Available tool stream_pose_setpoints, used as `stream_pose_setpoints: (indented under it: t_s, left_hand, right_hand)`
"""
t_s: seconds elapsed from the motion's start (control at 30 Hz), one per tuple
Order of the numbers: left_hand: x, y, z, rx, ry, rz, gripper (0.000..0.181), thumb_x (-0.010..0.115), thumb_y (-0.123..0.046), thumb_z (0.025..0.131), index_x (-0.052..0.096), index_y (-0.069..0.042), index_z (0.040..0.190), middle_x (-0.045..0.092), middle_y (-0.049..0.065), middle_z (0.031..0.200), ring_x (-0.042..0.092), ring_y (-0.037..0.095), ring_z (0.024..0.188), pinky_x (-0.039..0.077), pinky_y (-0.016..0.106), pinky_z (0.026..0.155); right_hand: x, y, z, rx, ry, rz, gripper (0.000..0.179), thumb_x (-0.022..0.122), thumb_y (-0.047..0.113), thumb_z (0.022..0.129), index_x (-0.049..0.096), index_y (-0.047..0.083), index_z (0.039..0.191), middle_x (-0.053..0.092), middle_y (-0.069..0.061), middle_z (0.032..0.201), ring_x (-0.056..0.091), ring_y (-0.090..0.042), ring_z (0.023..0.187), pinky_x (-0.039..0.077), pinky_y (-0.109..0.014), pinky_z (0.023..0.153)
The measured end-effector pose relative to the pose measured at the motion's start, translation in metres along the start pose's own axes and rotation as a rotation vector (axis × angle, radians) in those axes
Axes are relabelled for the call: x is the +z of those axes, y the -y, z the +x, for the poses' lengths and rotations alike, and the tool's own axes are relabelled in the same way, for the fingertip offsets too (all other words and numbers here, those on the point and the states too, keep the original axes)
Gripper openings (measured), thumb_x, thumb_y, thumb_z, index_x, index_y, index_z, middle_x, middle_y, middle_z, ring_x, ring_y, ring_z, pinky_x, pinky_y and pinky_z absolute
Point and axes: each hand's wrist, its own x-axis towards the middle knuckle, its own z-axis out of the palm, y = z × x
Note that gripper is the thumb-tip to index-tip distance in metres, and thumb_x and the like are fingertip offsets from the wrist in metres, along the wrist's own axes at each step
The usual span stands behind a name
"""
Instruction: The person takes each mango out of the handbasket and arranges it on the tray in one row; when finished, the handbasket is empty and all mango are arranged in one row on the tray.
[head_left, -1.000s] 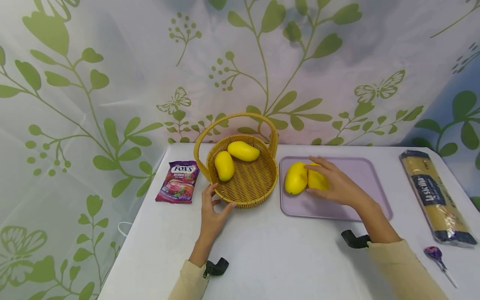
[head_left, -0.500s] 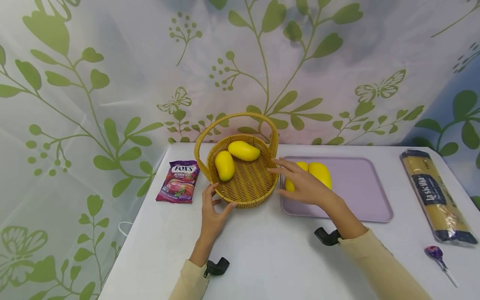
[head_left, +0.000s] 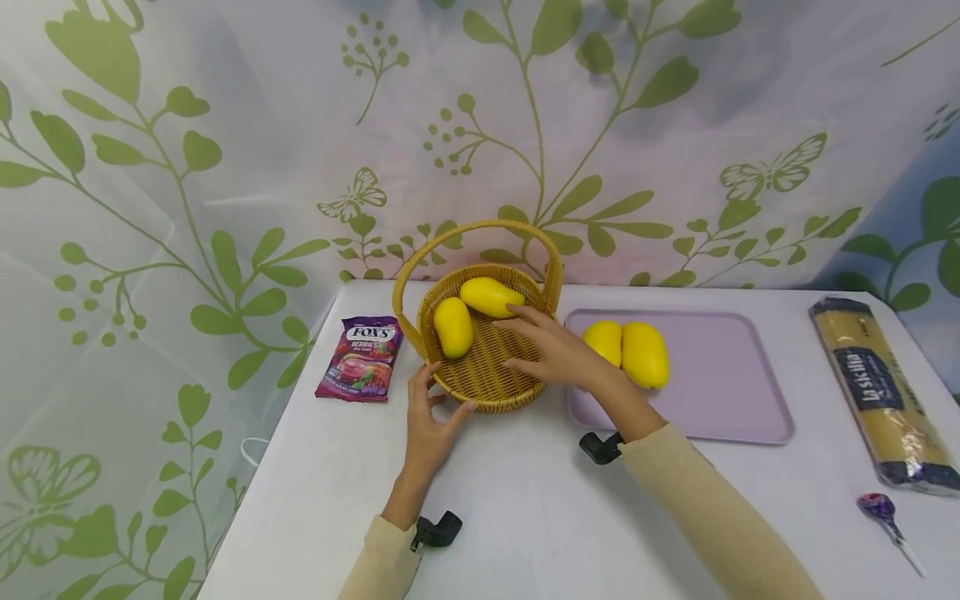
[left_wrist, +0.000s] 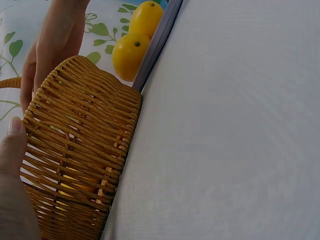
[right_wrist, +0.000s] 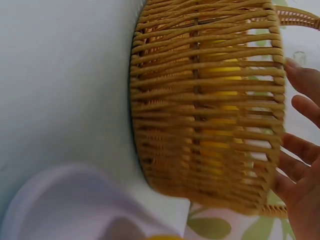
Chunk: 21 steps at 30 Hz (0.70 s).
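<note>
Left hand (head_left: pixel 430 425) grips the basket (head_left: pixel 482 373) mid-frame, probably so it won't slide. Right hand (head_left: pixel 553 348) hovers over it, fingers wide, empty.

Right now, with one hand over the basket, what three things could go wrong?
The right hand might bump the back fruit lying close to it. Catching the handle could tip the basket if the left hand at its rim slips. The right forearm crosses the tray near two yellow fruits and might roll one.

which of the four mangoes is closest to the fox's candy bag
The leftmost mango, in the wicker basket; the other mango there sits behind and right; both mangoes on the lilac tray are farther right.
</note>
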Motion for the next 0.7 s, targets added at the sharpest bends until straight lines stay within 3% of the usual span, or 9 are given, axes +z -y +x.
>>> stream_pose_setpoints:
  t_s: [0.37,0.7]
  left_hand:
    - [-0.001,0.001,0.002,0.011,-0.007,0.003,0.081,0.082,-0.023,0.081,0.036,-0.005,0.145,0.035,0.02,0.148,0.049,0.036,0.124,0.054,0.048,0.086]
    - [0.001,0.002,0.0,-0.001,-0.004,0.008,0.081,0.082,-0.023,0.081,0.036,-0.006,0.146,0.036,0.017,0.148,0.049,0.033,0.123,0.054,0.047,0.087]
  right_hand:
    - [0.01,-0.011,0.037,0.01,0.014,0.002,0.061,0.071,0.033,0.09,0.049,0.012,0.143,0.029,-0.024,0.155,0.033,-0.04,0.142,0.035,-0.056,0.112]
    - [0.023,-0.024,0.057,0.09,0.057,0.036,0.065,0.074,0.032,0.088,0.049,0.011,0.144,0.022,-0.025,0.158,0.026,-0.042,0.145,0.038,-0.057,0.11]
